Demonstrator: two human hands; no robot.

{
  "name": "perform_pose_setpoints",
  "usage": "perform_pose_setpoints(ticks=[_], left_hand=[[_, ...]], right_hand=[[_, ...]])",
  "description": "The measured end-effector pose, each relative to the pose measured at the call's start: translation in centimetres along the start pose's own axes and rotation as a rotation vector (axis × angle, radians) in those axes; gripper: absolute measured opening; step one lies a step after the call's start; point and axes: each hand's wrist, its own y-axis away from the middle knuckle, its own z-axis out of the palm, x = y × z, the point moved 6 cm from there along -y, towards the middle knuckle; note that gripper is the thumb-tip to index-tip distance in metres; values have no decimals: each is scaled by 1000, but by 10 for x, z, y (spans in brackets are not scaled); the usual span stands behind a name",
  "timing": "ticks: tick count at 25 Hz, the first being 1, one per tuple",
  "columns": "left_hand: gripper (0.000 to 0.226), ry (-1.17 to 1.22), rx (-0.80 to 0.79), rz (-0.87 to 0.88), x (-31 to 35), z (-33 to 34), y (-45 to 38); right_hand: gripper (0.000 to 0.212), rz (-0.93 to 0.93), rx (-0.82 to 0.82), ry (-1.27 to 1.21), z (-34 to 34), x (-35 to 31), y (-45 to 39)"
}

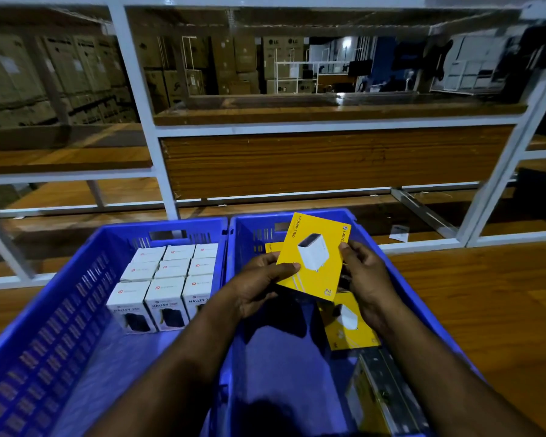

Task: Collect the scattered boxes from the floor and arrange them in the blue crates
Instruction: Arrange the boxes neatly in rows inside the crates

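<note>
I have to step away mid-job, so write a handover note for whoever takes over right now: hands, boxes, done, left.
Left hand and right hand both grip one yellow box, held above the right blue crate.
Left blue crate: white boxes stand in neat rows at its far end; the near part is free.
Right crate: a few more yellow boxes lie along its right side.
Left: set the held box down with the other yellow ones. No loose boxes show on the floor in view.

wood floor, 2 blue crates, maybe paper scrap
</note>
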Motion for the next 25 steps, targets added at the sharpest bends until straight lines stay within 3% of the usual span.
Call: perform_pose_setpoints(ticks=[4, 7, 10, 12, 14, 17, 19, 23, 25], left_hand=[[27, 40, -28, -42, -4, 6, -1], [19, 2, 58, -65, -8, 0, -4], [59, -161, 244, -43, -11, -18, -9], [62, -383, 360, 8, -4, -22, -3], [75, -677, 301, -103, -12, -20, -4], [43, -754, 145, -305, -28, -3, 4], [55, -703, 75, -393, -37, 1, 6], [94, -805, 23, -389, -41, 2, 6], [96, -666, 15, -418, -45, 0, 5]], right_hand=[[35, 36, 47, 31, -3, 4, -3], [40, 203, -75, 108, 6, 17, 5], [46, 274, -168, 188, 16, 24, 16], [39, 334, -200, 243, 16, 28, 20], [24, 392, -253, 371, 14, 34, 23], [22, 456, -334, 596, 9, 44, 29], [19, 455, -427, 733, 12, 46, 35], [18, 391, -567, 1133, 18, 52, 37], [14, 317, -560, 1357, 21, 57, 35]])
